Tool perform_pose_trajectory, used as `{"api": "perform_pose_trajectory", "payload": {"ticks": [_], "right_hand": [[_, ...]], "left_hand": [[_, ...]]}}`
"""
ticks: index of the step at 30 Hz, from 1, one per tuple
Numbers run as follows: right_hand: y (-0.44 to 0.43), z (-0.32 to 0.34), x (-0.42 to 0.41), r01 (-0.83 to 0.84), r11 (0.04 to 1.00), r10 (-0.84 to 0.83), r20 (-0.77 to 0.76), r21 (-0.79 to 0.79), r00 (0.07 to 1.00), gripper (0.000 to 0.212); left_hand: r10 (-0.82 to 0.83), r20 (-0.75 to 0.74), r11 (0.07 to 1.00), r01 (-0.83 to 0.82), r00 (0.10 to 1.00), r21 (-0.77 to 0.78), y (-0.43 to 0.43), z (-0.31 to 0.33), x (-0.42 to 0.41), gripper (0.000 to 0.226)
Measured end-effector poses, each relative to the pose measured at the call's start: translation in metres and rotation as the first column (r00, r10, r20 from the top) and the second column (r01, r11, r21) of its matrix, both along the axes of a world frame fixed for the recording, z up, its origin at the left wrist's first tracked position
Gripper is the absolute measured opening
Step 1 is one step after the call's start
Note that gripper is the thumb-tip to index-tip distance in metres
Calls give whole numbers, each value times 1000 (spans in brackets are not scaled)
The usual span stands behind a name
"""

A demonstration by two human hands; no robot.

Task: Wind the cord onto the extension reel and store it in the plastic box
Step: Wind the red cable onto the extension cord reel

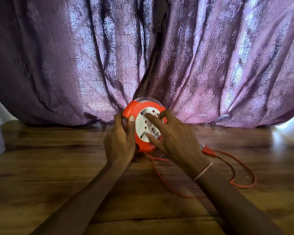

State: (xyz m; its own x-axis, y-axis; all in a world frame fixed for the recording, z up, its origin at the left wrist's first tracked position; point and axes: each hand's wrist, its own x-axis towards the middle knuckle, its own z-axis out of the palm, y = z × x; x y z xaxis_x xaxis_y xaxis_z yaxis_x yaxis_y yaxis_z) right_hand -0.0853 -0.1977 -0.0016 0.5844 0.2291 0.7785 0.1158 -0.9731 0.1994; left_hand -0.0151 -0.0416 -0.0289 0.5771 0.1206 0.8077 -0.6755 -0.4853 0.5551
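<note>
My left hand (120, 138) grips the reel (143, 126) tight. My right hand (173, 138) presses spread fingers on its white face. I should turn slowly so the cord (161, 177) winds neatly.

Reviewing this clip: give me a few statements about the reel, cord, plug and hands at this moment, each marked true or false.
1. The left hand grips the rim of the reel. True.
2. The cord is fully wound onto the reel. False: a long loop of it lies loose on the floor.
3. The right hand has fingers on the reel's white socket face. True.
4. The plug is pushed into one of the reel's sockets. False: it lies on the floor to the right of the reel.
5. The reel sits inside a plastic box. False: it is held in both hands in front of the curtain.
</note>
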Motion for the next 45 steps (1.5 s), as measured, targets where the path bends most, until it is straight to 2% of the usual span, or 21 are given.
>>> {"api": "perform_pose_trajectory", "payload": {"ticks": [3, 6, 8, 10, 11, 12, 14, 15, 16, 17, 18, 19, 20, 21, 22, 24, 30, 34, 38, 41, 45], "right_hand": [[3, -2, 2, 88, 993, -86, 38, -82, 996, 59], [1, -5, 4, 62, 998, -60, 77, -31, 995, 62], [3, -7, 5, 24, 993, -32, 68, 115, 997, 61], [10, -10, 7, 11, 921, -13, 2, 389, 1000, 63], [14, -11, 8, -3, 836, 18, -21, 549, 1000, 61], [19, -10, 9, -34, 679, 85, -33, 733, 996, 58], [27, -5, 9, -62, 165, 309, 8, 984, 951, 59], [27, -3, 9, -32, 3, 389, 28, 999, 921, 59], [26, -1, 7, -18, -3, 410, 18, 1000, 912, 57], [24, -3, 8, -28, 148, 363, -27, 989, 931, 54], [20, -4, 8, -46, 393, 263, -64, 919, 963, 52], [15, -8, 9, -52, 635, 147, -54, 771, 988, 52], [10, -9, 8, -42, 814, 68, -22, 580, 997, 54], [6, -9, 8, -27, 915, 36, -15, 402, 999, 57], [4, -10, 9, -12, 964, 21, -32, 266, 999, 59], [4, -8, 9, -7, 993, 12, -45, 114, 999, 59], [-1, -5, 9, -50, 991, 46, -37, -125, 998, 56], [0, -4, 8, -14, 991, 9, -34, -136, 999, 57], [-1, -9, 9, -36, 998, 38, 41, -57, 998, 63], [2, -11, 14, -109, 986, 97, 103, 125, 990, 60], [7, -13, 16, -152, 900, 132, 77, 408, 988, 64]], "left_hand": [[-11, 0, 1000, 11, 1000, 18, -1, -1, -1, 52], [-21, 6, 999, 21, 1000, 47, -2, 1, -3, 51], [-2, 27, 997, 0, 1000, 79, -2, 2, -4, 49], [4, 43, 994, -8, 999, 109, -1, 2, -6, 49], [-6, 46, 993, 1, 999, 119, -1, 2, -7, 51], [-15, 48, 992, 9, 999, 126, -1, 1, -8, 55], [-18, 45, 991, 12, 999, 132, -2, 0, -7, 58], [-17, 40, 992, 11, 999, 129, -2, 0, -7, 57], [-16, 31, 992, 12, 999, 124, -2, -1, -6, 56], [-16, 19, 993, 13, 1000, 115, -1, -2, -4, 54], [-16, 8, 994, 15, 1000, 104, 0, -2, -1, 54], [-13, -2, 996, 13, 1000, 90, 2, -3, 2, 54], [-11, -8, 997, 11, 1000, 74, 4, -3, 4, 54], [-10, -13, 998, 11, 1000, 58, 5, -3, 7, 54], [-14, -17, 999, 15, 1000, 43, 7, -4, 9, 54], [-35, -19, 999, 35, 999, 27, 9, -4, 11, 54], [-70, -13, 997, 70, 997, 12, 11, -3, 13, 50], [-86, -4, 995, 87, 996, 48, 10, -3, 10, 49], [-62, 38, 993, 58, 997, 107, 10, -4, 8, 45], [-47, 41, 992, 42, 998, 121, 10, -4, 8, 46], [-33, 62, 992, 25, 998, 126, 9, -5, 8, 51]]}}
